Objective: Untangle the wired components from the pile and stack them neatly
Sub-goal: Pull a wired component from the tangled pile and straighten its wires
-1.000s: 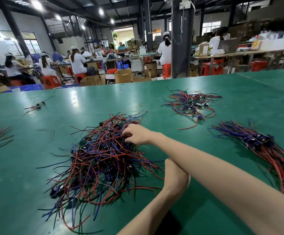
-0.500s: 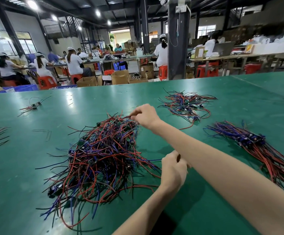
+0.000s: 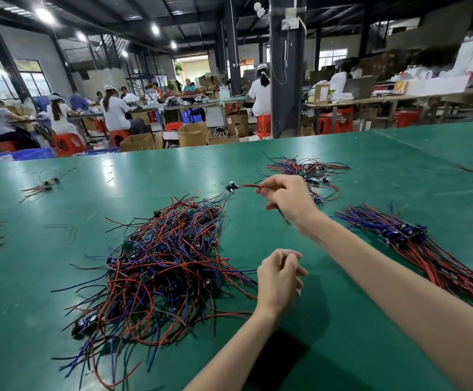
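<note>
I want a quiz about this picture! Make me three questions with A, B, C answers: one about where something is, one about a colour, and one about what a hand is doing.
1. Where does the neat bundle of wires lie?
A. Left of the tangled pile
B. Right of the tangled pile
C. On a stool

2. What colour is the table?
A. Green
B. White
C. Yellow

3. What is the right hand doing?
A. Lying flat on the table
B. Holding a box
C. Pinching a red wire held up above the table

Answers:
1 B: the neat bundle lies on the table at the right, and the tangled pile is to its left.
2 A: the whole table top is green.
3 C: the fingers pinch the red wire, and a small part hangs at its end in the air.
</note>
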### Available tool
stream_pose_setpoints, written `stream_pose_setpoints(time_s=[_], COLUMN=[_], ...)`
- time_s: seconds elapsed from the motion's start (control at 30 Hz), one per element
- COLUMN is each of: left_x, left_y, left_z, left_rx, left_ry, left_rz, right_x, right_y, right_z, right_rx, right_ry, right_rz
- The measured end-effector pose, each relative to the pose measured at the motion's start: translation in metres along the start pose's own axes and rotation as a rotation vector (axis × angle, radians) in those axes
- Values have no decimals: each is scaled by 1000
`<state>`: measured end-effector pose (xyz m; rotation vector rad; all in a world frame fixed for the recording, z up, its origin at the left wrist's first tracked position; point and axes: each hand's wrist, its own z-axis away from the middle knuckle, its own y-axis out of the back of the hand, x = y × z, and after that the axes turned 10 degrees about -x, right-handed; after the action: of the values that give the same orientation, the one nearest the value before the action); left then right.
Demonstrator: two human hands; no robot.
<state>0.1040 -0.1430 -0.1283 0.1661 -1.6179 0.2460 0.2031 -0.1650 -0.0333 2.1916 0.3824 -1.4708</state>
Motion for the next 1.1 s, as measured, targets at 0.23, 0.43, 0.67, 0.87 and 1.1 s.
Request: stream_pose_setpoints(time_s=[0.23,0.43,0.67,0.87,1.1], left_x=[18,17,19,13,9], left_y=[4,6,10,11,12], left_z=[-2,0,0,0,0], left_rx=[41,35,-40,-116,-132], left_ry=[35,-7,24,9,-34], left_rz=[350,303,270,139,36], right_x=[45,64,58,57,53], right_y=[71,86,91,74,61], right_z=[60,100,118,119,123], right_rx=[-274,-479,-619,-604,-390], right_ry=[-237,-454,-443,-460,-408], right_rz=[1,-295,-359,-388,-439])
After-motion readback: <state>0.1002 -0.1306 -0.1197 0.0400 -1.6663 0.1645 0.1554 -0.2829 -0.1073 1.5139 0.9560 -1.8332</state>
